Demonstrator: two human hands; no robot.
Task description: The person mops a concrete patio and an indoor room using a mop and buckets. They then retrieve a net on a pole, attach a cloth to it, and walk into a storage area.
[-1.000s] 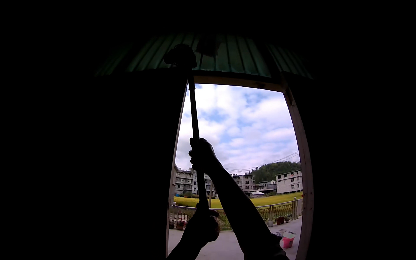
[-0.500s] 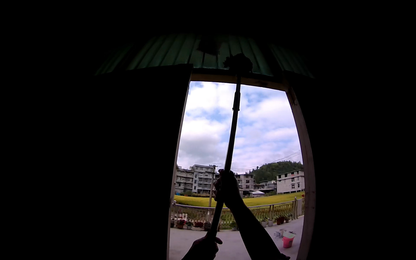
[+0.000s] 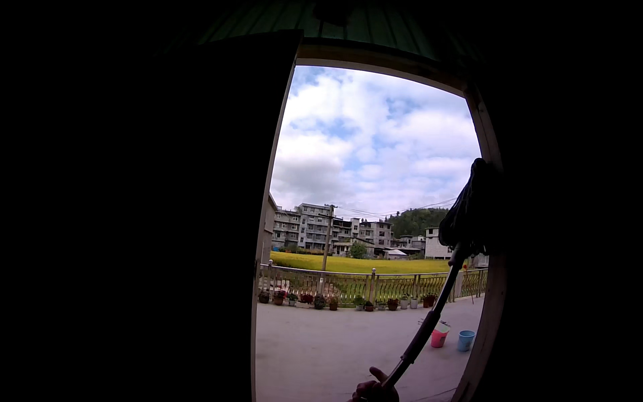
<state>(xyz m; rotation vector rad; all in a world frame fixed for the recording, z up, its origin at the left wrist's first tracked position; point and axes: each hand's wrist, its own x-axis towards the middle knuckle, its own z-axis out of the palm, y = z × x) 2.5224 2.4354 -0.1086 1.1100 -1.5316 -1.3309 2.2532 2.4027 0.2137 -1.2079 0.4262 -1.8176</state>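
Observation:
At the lower edge, my right hand (image 3: 374,390) is closed around the pole of a long-handled mop (image 3: 424,328); its thumb sticks up beside the pole. The pole slants up to the right through the doorway. Its bulky, dark mop head (image 3: 467,211) overlaps the right door post (image 3: 487,308), and I cannot tell whether the two touch. Both the mop and the hand are nearly black against the daylight. My left hand is out of the picture, as is the lower end of the pole.
A dark door or wall panel (image 3: 278,154) edges the opening on the left. Overhead is green corrugated sheeting (image 3: 375,27) above the lintel (image 3: 375,57). Outside on the paving (image 3: 321,355) stand a pink bucket (image 3: 438,337), a blue bucket (image 3: 465,340) and several potted plants along a railing (image 3: 348,288).
The mop head has come down from the green sheeting to the right door post, and the pole now leans right. My right hand is lower; my left hand has left the view.

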